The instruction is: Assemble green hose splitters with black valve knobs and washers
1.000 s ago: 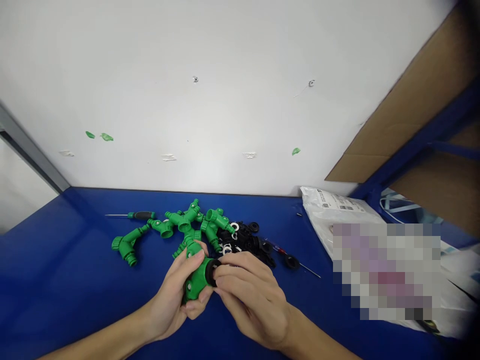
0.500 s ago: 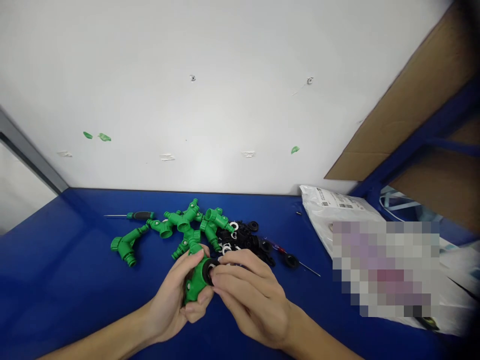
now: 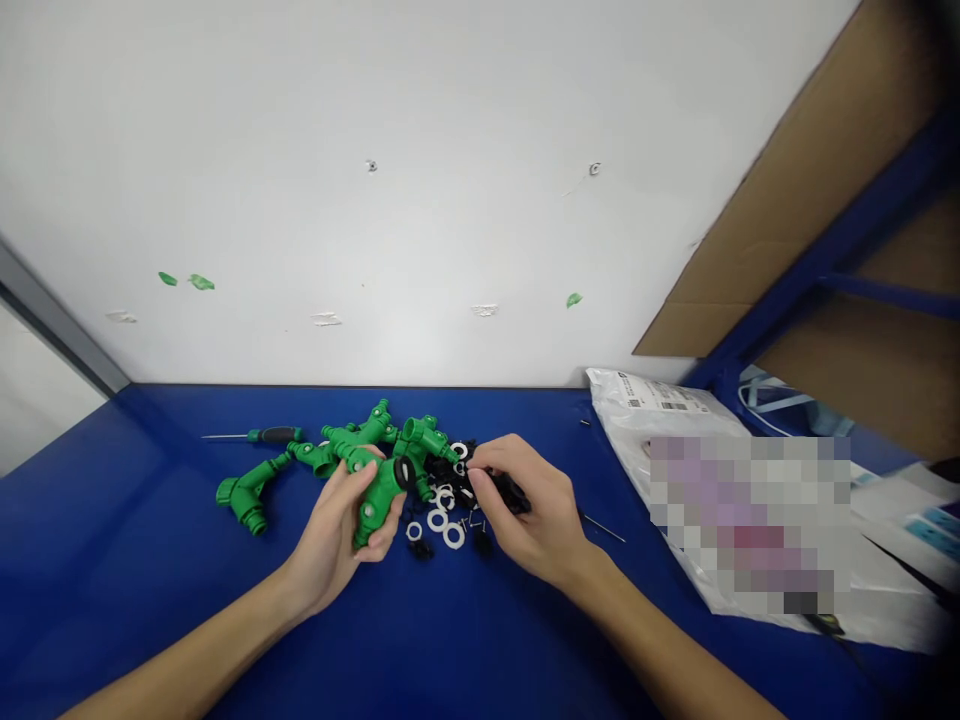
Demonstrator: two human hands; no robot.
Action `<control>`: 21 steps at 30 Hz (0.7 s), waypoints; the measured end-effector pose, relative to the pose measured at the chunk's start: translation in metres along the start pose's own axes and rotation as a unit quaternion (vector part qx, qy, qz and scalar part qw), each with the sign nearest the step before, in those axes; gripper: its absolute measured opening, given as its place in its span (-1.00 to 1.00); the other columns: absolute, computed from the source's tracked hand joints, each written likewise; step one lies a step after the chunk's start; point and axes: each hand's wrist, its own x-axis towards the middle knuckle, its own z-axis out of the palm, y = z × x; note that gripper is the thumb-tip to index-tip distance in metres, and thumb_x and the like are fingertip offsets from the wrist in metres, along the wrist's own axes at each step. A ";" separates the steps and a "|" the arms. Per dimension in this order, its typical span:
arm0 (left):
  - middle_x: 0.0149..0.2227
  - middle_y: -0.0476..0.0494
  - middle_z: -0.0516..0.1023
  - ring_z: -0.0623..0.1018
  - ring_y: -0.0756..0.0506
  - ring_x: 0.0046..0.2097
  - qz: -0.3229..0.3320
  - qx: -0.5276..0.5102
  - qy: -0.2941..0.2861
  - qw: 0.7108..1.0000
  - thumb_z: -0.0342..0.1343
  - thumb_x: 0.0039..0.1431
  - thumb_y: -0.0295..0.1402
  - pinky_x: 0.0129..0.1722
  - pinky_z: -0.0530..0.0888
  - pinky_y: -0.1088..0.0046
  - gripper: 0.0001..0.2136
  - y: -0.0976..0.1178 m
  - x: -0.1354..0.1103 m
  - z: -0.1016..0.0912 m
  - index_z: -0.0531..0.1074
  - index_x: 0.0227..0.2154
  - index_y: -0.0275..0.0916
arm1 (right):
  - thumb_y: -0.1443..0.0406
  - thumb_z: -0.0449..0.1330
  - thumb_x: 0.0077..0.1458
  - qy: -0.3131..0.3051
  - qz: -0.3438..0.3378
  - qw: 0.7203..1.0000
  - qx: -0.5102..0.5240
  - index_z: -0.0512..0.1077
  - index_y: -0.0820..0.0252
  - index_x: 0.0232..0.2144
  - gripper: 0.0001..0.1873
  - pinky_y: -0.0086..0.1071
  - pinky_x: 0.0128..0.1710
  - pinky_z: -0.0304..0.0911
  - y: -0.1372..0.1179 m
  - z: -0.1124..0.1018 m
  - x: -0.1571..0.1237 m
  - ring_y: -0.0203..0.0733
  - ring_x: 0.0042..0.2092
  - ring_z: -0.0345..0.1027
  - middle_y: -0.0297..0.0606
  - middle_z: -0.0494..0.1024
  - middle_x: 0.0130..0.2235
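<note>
My left hand [image 3: 330,540] is wrapped around a green plastic hose splitter [image 3: 381,497]. A black ring [image 3: 405,472] sits on its open end, which faces right. My right hand [image 3: 532,510] is over the pile of small black parts [image 3: 442,470], with thumb and fingertips drawn together in a pinch. Whatever lies between those fingertips is too small to make out. White washers [image 3: 454,536] and small screws [image 3: 478,523] lie between the two hands. Behind my left hand, several more green splitters [image 3: 420,436] are heaped together, partly hidden.
A green-and-black handled screwdriver [image 3: 275,435] lies at the back left. One green splitter [image 3: 247,495] rests apart on the blue table [image 3: 135,560]. A second screwdriver's shaft [image 3: 604,527] pokes out right of my hand. A white plastic bag [image 3: 637,440] covers the right side, against the blue frame.
My right hand has left the splitter's black ring and moved right and up to the black parts. My left hand has shifted slightly up and left with the splitter, uncovering white washers.
</note>
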 end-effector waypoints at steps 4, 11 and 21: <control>-0.50 0.03 0.46 0.40 0.02 -0.59 0.043 0.019 0.023 0.999 0.17 0.19 -0.11 -0.70 0.25 0.59 -0.73 0.005 0.003 0.001 0.31 -0.26 -0.18 | 0.37 0.07 0.27 -0.134 0.060 0.988 -0.044 0.41 0.18 -0.36 -0.84 -0.35 -0.34 0.26 0.009 -0.001 0.004 -0.21 -0.34 0.35 -0.26 0.49 -0.39; -0.18 -0.17 0.60 0.56 0.00 -0.44 0.067 0.032 0.021 0.997 0.33 0.09 -0.28 -0.44 0.54 0.47 -0.78 0.008 0.007 -0.005 0.50 -0.29 -0.31 | 0.23 0.34 0.09 -0.371 0.135 0.916 -0.072 0.44 0.17 -0.51 -0.79 -0.48 -0.56 0.00 0.000 -0.026 0.014 -0.37 -0.56 0.20 -0.48 0.38 -0.60; -0.28 -0.25 0.66 0.65 -0.18 -0.34 0.002 -0.040 -0.067 0.997 0.33 0.08 -0.21 -0.41 0.60 0.35 -0.75 0.004 0.006 -0.010 0.47 -0.37 -0.29 | 0.40 0.34 0.02 -0.436 0.184 0.873 -0.122 0.55 0.09 -0.35 -0.88 -0.42 -0.47 0.04 0.004 -0.029 0.005 -0.20 -0.41 0.40 -0.39 0.54 -0.49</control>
